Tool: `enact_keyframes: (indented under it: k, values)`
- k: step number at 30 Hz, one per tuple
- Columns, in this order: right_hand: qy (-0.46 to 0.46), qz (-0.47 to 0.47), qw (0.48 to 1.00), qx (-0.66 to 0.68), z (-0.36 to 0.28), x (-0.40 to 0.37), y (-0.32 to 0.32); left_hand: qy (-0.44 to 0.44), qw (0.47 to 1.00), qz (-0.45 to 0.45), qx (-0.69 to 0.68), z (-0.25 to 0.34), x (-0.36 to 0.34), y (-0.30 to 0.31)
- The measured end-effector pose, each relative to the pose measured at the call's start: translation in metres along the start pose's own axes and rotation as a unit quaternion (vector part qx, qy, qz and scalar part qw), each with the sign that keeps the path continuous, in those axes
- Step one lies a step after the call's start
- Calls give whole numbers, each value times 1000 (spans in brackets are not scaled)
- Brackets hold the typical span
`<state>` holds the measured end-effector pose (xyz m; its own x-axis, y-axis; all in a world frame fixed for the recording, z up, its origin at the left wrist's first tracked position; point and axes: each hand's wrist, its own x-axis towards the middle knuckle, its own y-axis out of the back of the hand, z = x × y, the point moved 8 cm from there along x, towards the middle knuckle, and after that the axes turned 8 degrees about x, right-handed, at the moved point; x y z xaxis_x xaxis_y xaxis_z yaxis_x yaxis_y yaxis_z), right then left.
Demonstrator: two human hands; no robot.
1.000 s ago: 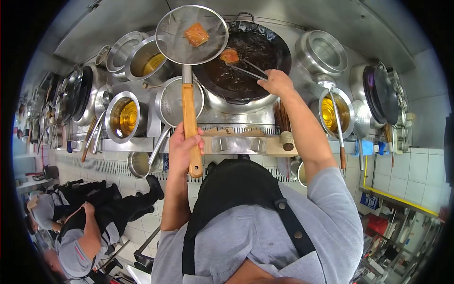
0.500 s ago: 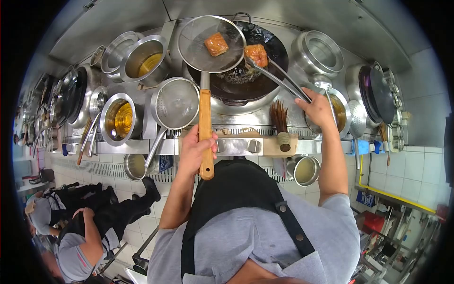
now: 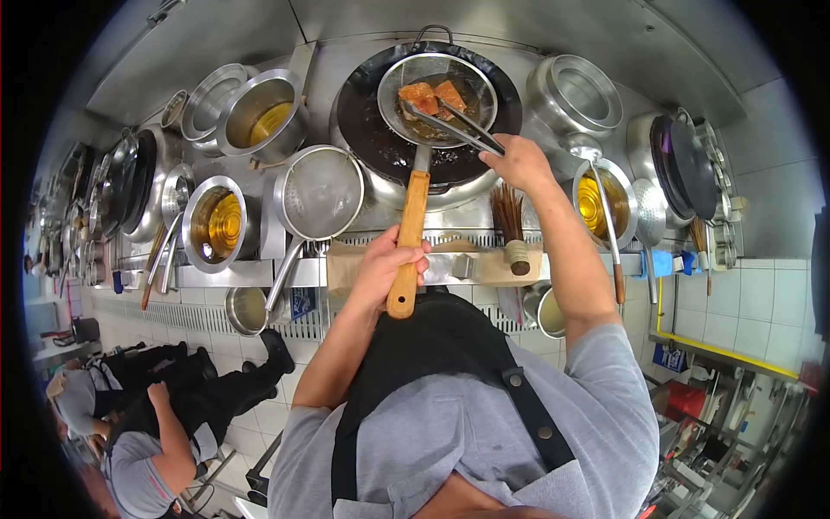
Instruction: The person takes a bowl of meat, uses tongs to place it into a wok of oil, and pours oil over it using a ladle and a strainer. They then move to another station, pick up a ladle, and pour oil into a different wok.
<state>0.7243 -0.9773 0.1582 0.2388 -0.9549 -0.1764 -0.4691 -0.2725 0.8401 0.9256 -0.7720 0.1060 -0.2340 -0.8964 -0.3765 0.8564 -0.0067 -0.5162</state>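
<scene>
My left hand point(image 3: 386, 268) grips the wooden handle of a round mesh strainer point(image 3: 413, 203), its basket over the dark wok point(image 3: 359, 125). In the strainer sit two reddish-brown, glossy pieces of food, a left piece point(image 3: 418, 93) and a right piece point(image 3: 450, 95), side by side. From the right, my right hand point(image 3: 519, 163) holds metal tongs point(image 3: 462, 134), with their tips at the left piece. Oil shows beneath the mesh. Below the wok, to its right, stands a bundled bamboo brush point(image 3: 510, 221).
A second strainer point(image 3: 320, 192) rests on a pot left of the wok. Pots of yellow oil stand at left point(image 3: 194, 225) and right point(image 3: 629, 203), with a ladle point(image 3: 609, 221) in the right one. Two people point(image 3: 156, 450) in grey shirts are at lower left.
The strainer has moved right and lower over the wok's middle. My right hand has brought the tongs leftward with the second piece, which now sits in the strainer beside the first.
</scene>
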Motion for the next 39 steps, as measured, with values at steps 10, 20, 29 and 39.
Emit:
enact_keyframes:
  k: [10,20,29,39]
  values:
    - [22,89,993,-69,-23,-25,47,3,1000,-18,-17,2,3,6]
    - [216,65,974,19,-201,33,-16,16,997,-35,-74,-1,-2,13]
    - [229,112,962,96,-233,0,9,-37,999,34,3,-7,-99,108]
    - [-96,303,921,224,55,-319,-87,17,979,199,31,-51,-141,239]
